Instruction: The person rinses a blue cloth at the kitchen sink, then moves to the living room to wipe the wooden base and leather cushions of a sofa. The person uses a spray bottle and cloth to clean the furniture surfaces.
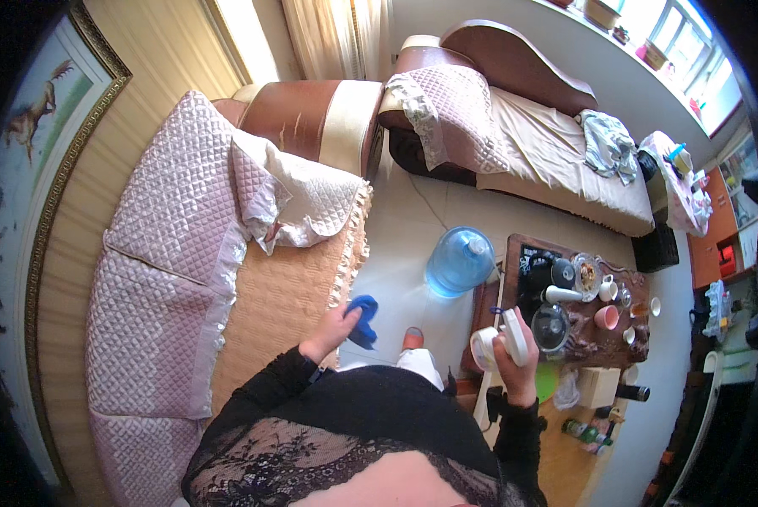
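Observation:
My left hand (pixel 333 328) grips a folded blue cloth (pixel 366 320) beside the sofa's frilled front edge. My right hand (pixel 519 371) holds a white oblong object (pixel 514 336) and a white round object (pixel 482 348), which looks like a cup or a roll. Fingers hide part of both, so their exact kind is unclear. A small dark blue loop (pixel 496 310) shows at the top of the oblong one. Right behind this hand is a carved wooden tea table (pixel 584 352) with a glass-lidded pot (pixel 550 326) on it.
A large blue water bottle (pixel 460 261) stands on the tiled floor (pixel 398 279) ahead. To the left runs a sofa with a quilted cover (pixel 170 304). Another sofa (pixel 543 152) lies beyond. The tea table carries a pink cup (pixel 606 317), white cups and a glass dish (pixel 586 277).

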Demonstrator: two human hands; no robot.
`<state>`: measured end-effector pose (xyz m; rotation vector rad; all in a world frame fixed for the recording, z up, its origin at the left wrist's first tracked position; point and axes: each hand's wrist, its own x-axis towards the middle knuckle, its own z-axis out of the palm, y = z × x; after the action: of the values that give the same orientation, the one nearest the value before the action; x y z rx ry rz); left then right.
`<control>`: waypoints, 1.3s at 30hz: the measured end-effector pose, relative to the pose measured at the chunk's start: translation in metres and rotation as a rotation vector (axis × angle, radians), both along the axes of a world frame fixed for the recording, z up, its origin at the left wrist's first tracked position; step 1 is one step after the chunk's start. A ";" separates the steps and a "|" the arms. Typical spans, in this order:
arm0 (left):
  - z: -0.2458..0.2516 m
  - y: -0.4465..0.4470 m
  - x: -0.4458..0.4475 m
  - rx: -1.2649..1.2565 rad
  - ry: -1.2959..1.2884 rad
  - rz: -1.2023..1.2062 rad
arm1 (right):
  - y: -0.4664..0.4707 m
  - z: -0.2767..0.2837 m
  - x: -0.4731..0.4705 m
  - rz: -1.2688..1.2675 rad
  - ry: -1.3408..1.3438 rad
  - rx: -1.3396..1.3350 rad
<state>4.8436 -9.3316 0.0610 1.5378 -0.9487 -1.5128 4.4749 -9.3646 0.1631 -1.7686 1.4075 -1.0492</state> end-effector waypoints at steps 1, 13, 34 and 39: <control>0.004 -0.015 -0.001 -0.009 0.086 0.047 | -0.022 0.007 0.004 0.050 0.023 -0.068; -0.002 -0.169 0.052 0.000 -0.135 0.319 | -0.273 0.015 0.054 0.235 -0.014 -0.282; 0.002 -0.386 0.235 0.038 -0.352 0.736 | -0.635 0.010 0.391 0.695 -0.222 0.301; -0.020 -0.392 0.247 0.099 -0.379 1.153 | -0.734 -0.022 0.537 0.941 -0.133 0.204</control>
<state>5.0902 -9.7234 0.0409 1.9469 -0.0453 -0.4503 5.0121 -10.0985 0.1409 -1.8367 0.4424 -0.4688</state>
